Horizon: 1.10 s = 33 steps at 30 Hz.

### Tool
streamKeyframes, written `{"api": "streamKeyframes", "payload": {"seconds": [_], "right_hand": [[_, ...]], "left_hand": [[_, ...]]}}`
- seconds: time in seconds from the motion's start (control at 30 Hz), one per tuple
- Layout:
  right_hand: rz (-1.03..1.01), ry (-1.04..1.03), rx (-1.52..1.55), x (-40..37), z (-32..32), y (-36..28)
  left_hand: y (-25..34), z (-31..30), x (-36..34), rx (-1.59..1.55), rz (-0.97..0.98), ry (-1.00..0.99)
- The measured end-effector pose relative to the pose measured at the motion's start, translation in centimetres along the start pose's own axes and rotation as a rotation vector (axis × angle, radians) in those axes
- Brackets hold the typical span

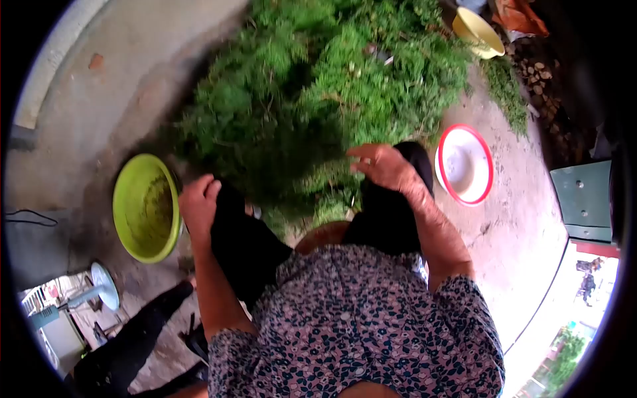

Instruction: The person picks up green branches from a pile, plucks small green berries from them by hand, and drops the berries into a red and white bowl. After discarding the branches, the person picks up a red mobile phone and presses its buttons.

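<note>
My left hand [199, 202] is beside my left knee, at the near rim of a lime-green basin [126, 229]. Its fingers are curled, and I cannot make out anything in them. Small dark green bits [159, 209] lie in that basin. Over my right knee is my right hand [385, 167], fingers slightly bent and a little apart, with nothing visible in them. In front of both knees spreads a big heap of feathery green branches [371, 86], close to the right fingertips.
A white basin with a red rim [492, 162] stands on the concrete floor to my right. Farther back are a yellow basin [478, 33] and an orange bag [521, 18]. At lower left are another person's dark-clothed leg [133, 341] and a fan [105, 286]. A green cabinet [584, 199] is at right.
</note>
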State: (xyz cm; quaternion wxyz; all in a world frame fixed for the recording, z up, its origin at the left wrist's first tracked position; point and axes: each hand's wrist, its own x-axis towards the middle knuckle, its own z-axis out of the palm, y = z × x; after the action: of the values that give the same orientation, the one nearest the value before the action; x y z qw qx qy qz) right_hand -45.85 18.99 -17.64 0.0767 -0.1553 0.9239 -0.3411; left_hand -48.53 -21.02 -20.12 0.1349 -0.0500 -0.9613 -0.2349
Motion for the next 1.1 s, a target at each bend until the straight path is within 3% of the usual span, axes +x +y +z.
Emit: {"api": "streamKeyframes", "payload": {"seconds": [0.17,0.4,0.6,0.67,0.7,0.73,0.77,0.8,0.87,0.93,0.97,1.03,1.1], "right_hand": [[0.165,0.128,0.223,-1.0,-0.9,3.2],[0.198,0.156,0.165,-1.1,-2.1,2.1],[0.174,0.112,0.199,1.2,-0.4,1.5],[0.27,0.064,0.255,2.0,1.3,0.9],[0.11,0.152,0.234,2.2,3.0,1.5],[0.158,0.079,0.265,2.7,3.8,1.1],[0.204,0.006,0.294,3.0,4.3,0.9],[0.199,-0.002,0.29,3.0,4.9,1.2],[0.179,-0.007,0.26,2.9,7.1,2.2],[0.201,-0.024,0.272,1.9,8.6,3.2],[0.22,-0.034,0.28,1.5,9.1,3.8],[0.2,-0.005,0.327,1.2,9.5,4.3],[0.425,-0.133,0.441,1.6,9.0,3.9]], "left_hand": [[0.5,-0.6,-1.0,0.028,-0.068,-0.011],[-0.4,-1.3,-1.1,0.011,-0.115,0.007],[2.4,0.0,-1.7,0.012,0.124,0.179],[3.8,1.9,-3.1,-0.114,0.095,0.068],[4.5,3.7,-4.5,-0.111,0.081,-0.043],[3.3,6.7,-6.3,0.053,0.074,-0.432],[6.7,6.6,-6.4,0.152,-0.025,-0.681],[6.2,9.9,-7.7,0.214,-0.129,-0.928],[6.1,13.4,-10.6,0.208,-0.204,-1.001],[5.5,14.8,-12.3,0.202,-0.184,-1.252],[5.0,15.6,-12.8,0.201,-0.188,-1.248],[4.2,16.5,-13.6,0.201,-0.109,-1.434],[4.1,16.5,-13.4,0.185,-0.105,-1.343]]}}
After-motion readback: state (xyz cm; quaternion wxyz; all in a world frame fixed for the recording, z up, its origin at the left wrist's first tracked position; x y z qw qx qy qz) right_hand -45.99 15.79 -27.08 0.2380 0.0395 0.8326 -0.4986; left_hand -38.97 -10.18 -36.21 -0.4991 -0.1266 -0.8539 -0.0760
